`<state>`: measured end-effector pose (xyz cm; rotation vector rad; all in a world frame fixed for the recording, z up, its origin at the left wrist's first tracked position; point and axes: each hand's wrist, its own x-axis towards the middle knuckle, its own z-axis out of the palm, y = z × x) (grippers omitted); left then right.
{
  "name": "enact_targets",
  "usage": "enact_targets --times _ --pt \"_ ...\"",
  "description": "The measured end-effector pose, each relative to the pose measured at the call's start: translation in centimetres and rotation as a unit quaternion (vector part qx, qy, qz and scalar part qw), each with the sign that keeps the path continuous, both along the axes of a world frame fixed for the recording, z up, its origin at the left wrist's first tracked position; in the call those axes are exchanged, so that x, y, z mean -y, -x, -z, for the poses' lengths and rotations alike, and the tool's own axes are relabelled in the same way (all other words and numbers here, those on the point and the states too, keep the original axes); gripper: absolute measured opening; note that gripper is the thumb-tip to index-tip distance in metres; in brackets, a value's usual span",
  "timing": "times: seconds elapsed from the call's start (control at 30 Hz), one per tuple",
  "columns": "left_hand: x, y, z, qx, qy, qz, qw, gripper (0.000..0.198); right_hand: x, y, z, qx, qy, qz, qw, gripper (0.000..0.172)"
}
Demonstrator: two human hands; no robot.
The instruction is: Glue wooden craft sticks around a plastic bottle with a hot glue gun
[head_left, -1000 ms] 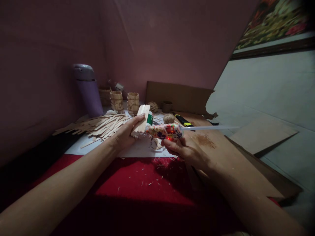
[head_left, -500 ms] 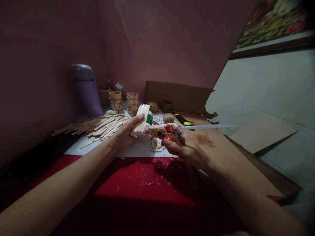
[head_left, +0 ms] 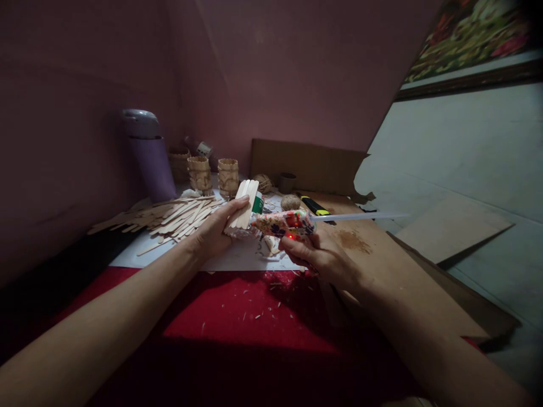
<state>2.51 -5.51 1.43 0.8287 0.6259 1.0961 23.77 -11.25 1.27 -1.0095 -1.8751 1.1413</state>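
Observation:
My left hand is closed around a can-like container with a green and white label, mostly hidden behind several flat wooden craft sticks that line its side. The thumb presses on the sticks. My right hand grips a flower-patterned hot glue gun with a small red light lit. Its nozzle points left and meets the right edge of the sticks, though I cannot tell whether it touches. A long clear glue stick juts from the gun's back end toward the right.
Loose craft sticks lie piled on white paper at left. Behind stand wooden-stick cups and a purple bottle. Twine balls, a tape roll and a black-yellow cutter lie farther back. Cardboard covers the right side.
Almost nothing differs. The glue gun has shifted very slightly up, its nozzle still at the sticks' right edge, and the view has moved a little.

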Motion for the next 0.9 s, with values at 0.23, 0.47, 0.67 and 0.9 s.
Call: enact_targets --times 0.23,0.47,0.67,0.9 --pt "0.46 -0.18 -0.31 -0.006 0.001 0.0 1.0 0.016 -0.03 0.14 -0.17 -0.011 0.006 -0.001 1.0 0.045" --pt "0.27 -0.04 -0.02 -0.007 0.005 0.017 1.0 0.019 0.13 0.31 -0.53 -0.013 0.003 -0.006 1.0 0.046" --pt "0.22 0.08 0.11 -0.012 0.002 0.026 1.0 0.024 0.1 0.35 -0.54 -0.029 0.004 -0.008 1.0 0.045" --pt "0.43 -0.02 -0.11 -0.002 0.007 0.032 0.999 0.026 0.16 0.38 -0.66 -0.049 0.014 -0.003 0.999 0.042"
